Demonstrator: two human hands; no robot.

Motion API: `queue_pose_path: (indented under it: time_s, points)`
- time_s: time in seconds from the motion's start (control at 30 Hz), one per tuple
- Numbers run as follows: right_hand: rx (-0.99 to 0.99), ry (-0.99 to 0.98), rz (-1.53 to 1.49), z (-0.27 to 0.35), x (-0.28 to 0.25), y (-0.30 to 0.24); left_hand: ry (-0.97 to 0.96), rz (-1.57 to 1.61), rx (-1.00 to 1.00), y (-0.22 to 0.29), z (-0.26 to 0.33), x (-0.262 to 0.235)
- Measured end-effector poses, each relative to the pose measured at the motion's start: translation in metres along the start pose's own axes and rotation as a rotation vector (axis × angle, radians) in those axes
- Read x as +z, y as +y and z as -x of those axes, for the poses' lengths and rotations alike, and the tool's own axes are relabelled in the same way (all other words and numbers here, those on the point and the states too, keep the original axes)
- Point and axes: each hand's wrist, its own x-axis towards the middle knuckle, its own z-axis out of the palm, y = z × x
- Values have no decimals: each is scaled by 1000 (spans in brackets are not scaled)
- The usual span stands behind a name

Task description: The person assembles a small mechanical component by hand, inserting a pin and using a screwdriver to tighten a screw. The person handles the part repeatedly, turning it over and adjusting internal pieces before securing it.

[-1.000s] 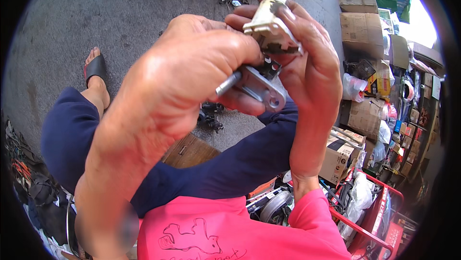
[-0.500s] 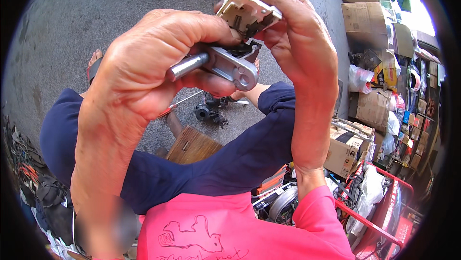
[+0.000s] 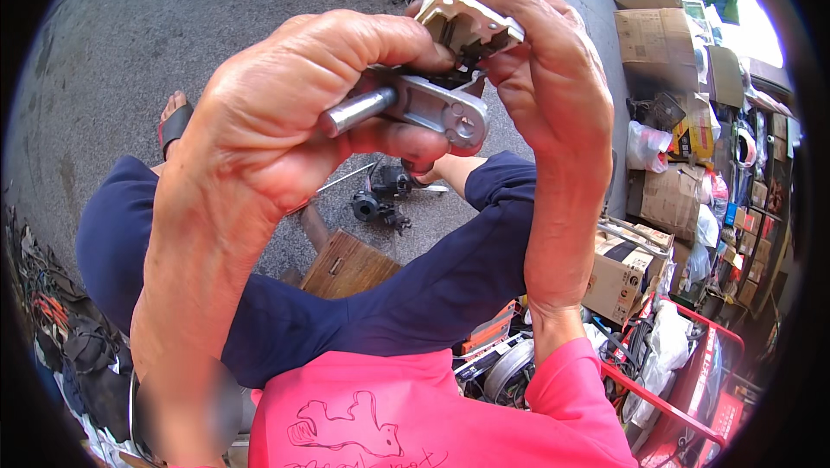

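Seen from above, a person sits over a rough grey concrete floor (image 3: pixel 104 105), wearing navy trousers (image 3: pixel 406 312) and a pink shirt (image 3: pixel 372 407) with a line drawing on it. Cardboard boxes (image 3: pixel 653 40) and crowded shelves (image 3: pixel 761 217) line the right side, with a red frame (image 3: pixel 661 405) lower down. A small wooden box (image 3: pixel 346 267) is between the legs, and a dark mechanical part (image 3: pixel 380 204) lies on the floor beyond it.

Two parts are held up together in the upper middle, above the floor. One is a silver-grey metal bracket (image 3: pixel 437 105) with a round, holed end and a thick, shiny pin (image 3: pixel 359 113) sticking out sideways. Just above it is a cream housing (image 3: pixel 467 18), dirty, its hollow side facing the viewer.

The left hand (image 3: pixel 285 96) has its grip closed around the bracket, fingers curled underneath and thumb on top by the housing. The right hand (image 3: pixel 562 79) has its grip closed on the housing, thumb over its upper end.

The bracket's holed end stands apart from the right forearm, with floor visible between; the pin's free end sits near the left palm. More floor spreads left of the left forearm.
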Motion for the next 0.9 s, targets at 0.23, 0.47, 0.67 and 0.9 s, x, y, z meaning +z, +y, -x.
queue_pose_path:
  time_s: [0.23, 0.47, 0.67, 0.9]
  points:
    - [22, -4, -122, 4, 1, -3, -9, 27, -24, 2, 2, 4]
    - [27, 85, 124, 7, 3, -13, -1, 20, -36, 3, 4, 9]
    - [-31, 66, 151, 12, 16, -14, -84, -36, 74, -1, 6, 2]
    - [-354, 25, 408, 19, 8, -13, -25, -165, 299, -9, 7, 10]
